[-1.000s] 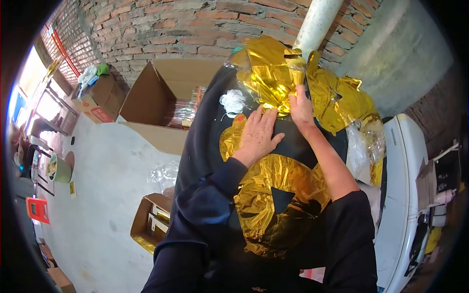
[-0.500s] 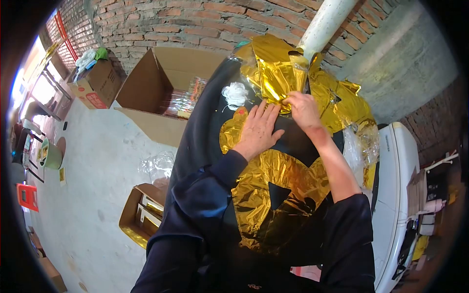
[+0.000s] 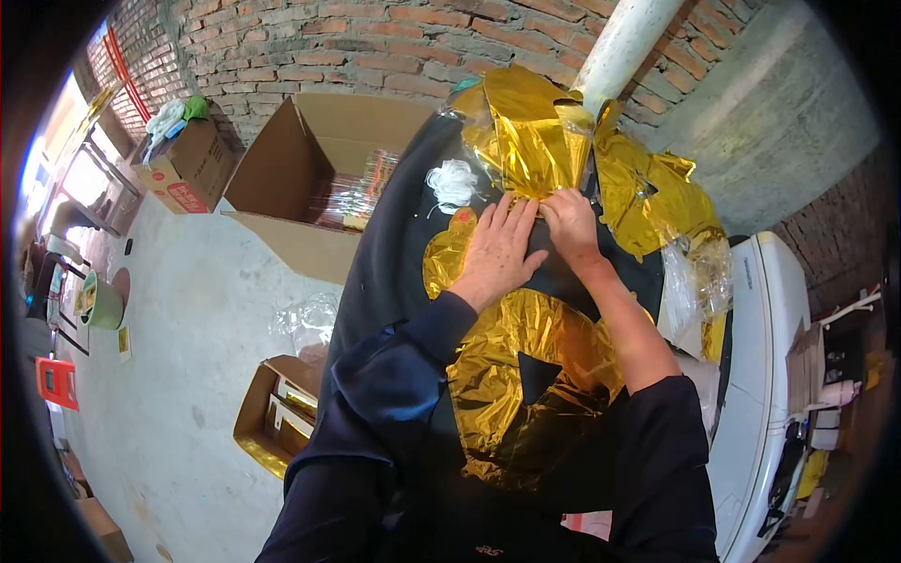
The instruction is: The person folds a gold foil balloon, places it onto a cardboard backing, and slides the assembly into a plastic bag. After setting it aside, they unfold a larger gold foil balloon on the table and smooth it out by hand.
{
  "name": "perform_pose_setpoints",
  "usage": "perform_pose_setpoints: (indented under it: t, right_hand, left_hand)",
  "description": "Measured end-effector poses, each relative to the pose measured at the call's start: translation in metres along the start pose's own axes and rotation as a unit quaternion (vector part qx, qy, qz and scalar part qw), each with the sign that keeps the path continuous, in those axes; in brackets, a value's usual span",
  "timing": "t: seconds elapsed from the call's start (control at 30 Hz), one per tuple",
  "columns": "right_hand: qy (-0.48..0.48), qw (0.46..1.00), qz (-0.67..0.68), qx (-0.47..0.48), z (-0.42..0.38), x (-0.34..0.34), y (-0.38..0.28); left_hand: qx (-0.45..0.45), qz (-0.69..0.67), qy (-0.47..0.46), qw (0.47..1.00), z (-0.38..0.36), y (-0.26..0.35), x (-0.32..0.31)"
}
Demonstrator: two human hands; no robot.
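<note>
My left hand [image 3: 498, 251] lies flat with its fingers spread on the black surface [image 3: 380, 239], fingertips at the lower edge of a gold foil piece [image 3: 530, 141]. Beside it my right hand [image 3: 570, 225] has curled fingers on the same foil edge; its fingertips touch my left fingers. Another gold foil piece with a dark triangle [image 3: 493, 366] lies nearer my body. Under and beside my left hand is a smaller rounded gold piece [image 3: 441, 258]. A bundle of white string [image 3: 454, 186] sits to the left of the foil.
An open cardboard box [image 3: 291, 239] with clear packets stands at the left, and a smaller box [image 3: 251, 418] is below it. More gold foil [image 3: 657, 197] and clear plastic [image 3: 683, 291] lie right. Beyond are a white appliance [image 3: 751, 375] and a pipe [image 3: 627, 47].
My right hand has moved a little down and left, closer to my left hand, and its fingers have lowered onto the foil edge. My left hand has stayed in place.
</note>
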State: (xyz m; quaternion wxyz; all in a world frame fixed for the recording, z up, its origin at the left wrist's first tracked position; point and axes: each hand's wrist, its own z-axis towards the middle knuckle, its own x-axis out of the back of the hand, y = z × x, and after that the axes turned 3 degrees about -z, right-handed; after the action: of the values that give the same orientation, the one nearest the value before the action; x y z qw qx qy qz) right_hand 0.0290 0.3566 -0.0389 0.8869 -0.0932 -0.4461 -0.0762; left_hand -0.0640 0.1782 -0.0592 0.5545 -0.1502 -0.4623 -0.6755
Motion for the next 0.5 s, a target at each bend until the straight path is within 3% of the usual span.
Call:
perform_pose_setpoints:
  t: [0.07, 0.5]
  right_hand:
    - [-0.017, 0.994, 0.079, -0.069, 0.003, 0.0, 0.001]
    - [-0.036, 0.979, 0.111, -0.168, 0.014, -0.011, 0.012]
  left_hand:
    - [-0.001, 0.004, 0.004, 1.0, -0.002, -0.001, 0.0]
    - [-0.011, -0.006, 0.041, 0.999, 0.002, 0.003, 0.002]
